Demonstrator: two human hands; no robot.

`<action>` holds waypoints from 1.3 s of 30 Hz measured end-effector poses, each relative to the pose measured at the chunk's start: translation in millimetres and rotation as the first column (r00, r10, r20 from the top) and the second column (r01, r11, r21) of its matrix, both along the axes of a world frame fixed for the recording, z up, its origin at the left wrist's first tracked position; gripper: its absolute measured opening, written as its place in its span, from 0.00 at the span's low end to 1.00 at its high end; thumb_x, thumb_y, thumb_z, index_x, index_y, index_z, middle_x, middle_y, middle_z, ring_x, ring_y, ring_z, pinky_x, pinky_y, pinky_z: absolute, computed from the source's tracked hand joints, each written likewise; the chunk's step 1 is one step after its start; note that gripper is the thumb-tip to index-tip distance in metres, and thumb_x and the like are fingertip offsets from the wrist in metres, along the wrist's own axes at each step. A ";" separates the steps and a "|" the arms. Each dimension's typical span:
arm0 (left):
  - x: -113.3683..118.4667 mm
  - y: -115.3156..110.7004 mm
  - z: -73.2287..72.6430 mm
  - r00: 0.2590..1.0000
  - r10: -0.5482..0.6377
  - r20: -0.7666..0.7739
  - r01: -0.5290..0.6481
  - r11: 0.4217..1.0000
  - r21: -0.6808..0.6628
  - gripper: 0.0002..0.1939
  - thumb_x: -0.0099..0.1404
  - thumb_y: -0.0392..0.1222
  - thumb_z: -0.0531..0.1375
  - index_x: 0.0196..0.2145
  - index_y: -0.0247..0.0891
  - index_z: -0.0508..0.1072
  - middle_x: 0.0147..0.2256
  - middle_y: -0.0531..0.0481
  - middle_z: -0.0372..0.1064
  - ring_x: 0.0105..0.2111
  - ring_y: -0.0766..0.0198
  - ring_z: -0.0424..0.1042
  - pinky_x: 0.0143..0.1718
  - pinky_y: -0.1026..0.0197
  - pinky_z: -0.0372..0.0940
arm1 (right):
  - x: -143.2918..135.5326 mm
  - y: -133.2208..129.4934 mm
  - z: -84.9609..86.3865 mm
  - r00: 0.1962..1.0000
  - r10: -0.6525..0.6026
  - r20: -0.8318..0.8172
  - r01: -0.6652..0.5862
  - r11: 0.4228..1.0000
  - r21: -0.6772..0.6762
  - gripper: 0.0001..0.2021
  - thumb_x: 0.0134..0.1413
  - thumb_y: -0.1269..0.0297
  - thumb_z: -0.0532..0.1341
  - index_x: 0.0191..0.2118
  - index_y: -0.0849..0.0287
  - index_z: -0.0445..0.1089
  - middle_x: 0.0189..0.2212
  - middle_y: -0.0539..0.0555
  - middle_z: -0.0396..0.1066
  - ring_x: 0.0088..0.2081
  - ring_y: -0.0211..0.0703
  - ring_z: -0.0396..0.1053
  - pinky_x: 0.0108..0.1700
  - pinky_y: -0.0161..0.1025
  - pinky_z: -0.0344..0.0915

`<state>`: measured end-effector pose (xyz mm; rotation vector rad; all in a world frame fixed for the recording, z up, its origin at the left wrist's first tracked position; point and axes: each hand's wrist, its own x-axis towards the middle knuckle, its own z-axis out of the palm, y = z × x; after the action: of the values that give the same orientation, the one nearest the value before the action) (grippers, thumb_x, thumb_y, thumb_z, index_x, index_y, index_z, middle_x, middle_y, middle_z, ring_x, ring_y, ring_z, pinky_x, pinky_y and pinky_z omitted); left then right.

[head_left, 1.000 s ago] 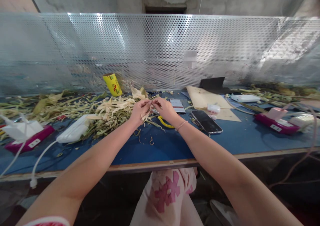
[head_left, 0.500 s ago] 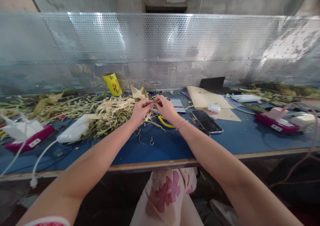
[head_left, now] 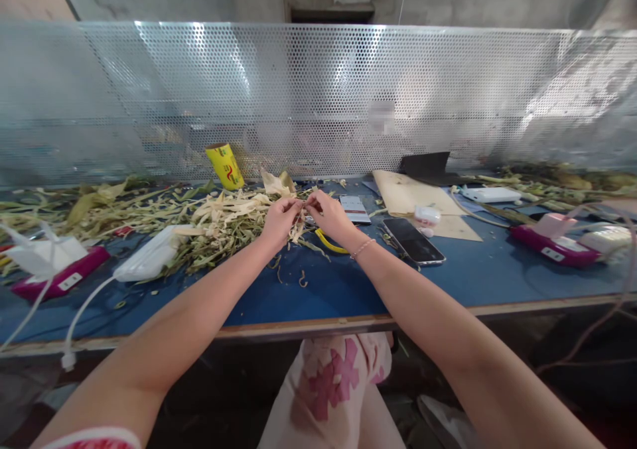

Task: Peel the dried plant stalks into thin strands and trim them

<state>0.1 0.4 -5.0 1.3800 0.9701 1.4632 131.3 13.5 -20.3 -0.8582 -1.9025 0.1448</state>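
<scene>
Both hands meet over the right end of a heap of dried plant strips on the blue table. My left hand is closed in a pinch, its fingertips close to the other hand's. My right hand, with a thin bracelet at the wrist, pinches too. Whatever lies between the fingertips is too small to make out. Just below the right hand is a yellow loop, partly covered by it. A white and grey card or box lies just beyond that hand.
A yellow tube leans at the back against a perforated metal screen. A phone, an earbud case and brown paper lie to the right. Purple power strips and a white power bank with cables flank the work area.
The hands stay in nearly the same place, with the fingers shifting slightly and a little more space between the fingertips. The rest of the table looks the same.
</scene>
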 end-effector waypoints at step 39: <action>0.4 -1.8 3.1 0.998 0.023 0.054 -0.021 0.999 -0.026 0.08 0.55 0.37 0.59 0.21 0.34 0.67 0.17 0.56 0.60 0.17 0.73 0.58 0.22 0.67 0.55 | -1.4 -3.9 3.1 0.998 -0.020 0.065 0.016 0.998 0.065 0.03 0.50 0.72 0.53 0.31 0.57 0.59 0.32 0.55 0.62 0.35 0.43 0.62 0.40 0.43 0.63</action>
<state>0.4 -1.4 -1.9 1.3085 0.9689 1.4924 129.9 9.6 -17.2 -0.8455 -1.9489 0.0449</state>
